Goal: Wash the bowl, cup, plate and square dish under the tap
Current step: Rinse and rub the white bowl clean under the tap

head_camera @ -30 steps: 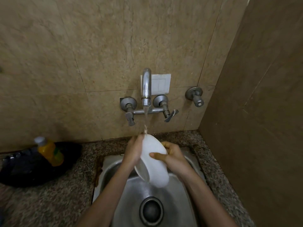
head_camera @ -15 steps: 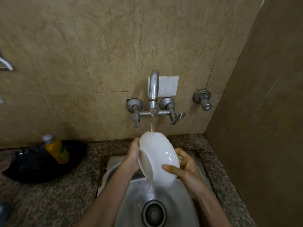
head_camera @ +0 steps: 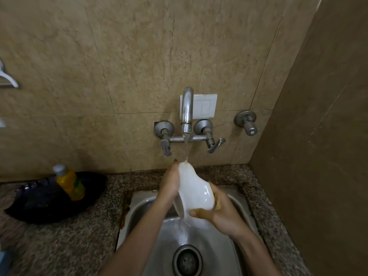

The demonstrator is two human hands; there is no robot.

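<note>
- Beige marble-patterned tiled wall: fills the back and the right side.
- Speckled grey granite bench: runs along the foot of the wall, around the sink.
- Stainless steel sink: set into the bench, with a round dark drain at its bottom.
- Crumpled black plastic bag: lies on the bench, left of the sink.
- White glossy bowl: held over the sink, tipped on edge with the opening facing left. Its upper rim is under the water stream, and water runs off the lower rim into the sink.
- Right-hand grip: cups the bowl's base and outer side, with the thumb across the lower wall.
- Left-hand grip: holds the rim on the open side. Its fingertips are hidden by the bowl.
- Chrome wall tap: has two lever valves and is running, directly above the bowl.
- White switch plate: sits on the wall behind the spout.
- Orange plastic bottle with a grey cap: stands tilted on the black bag.
- Separate chrome valve knob: on the wall, right of the tap.
</note>
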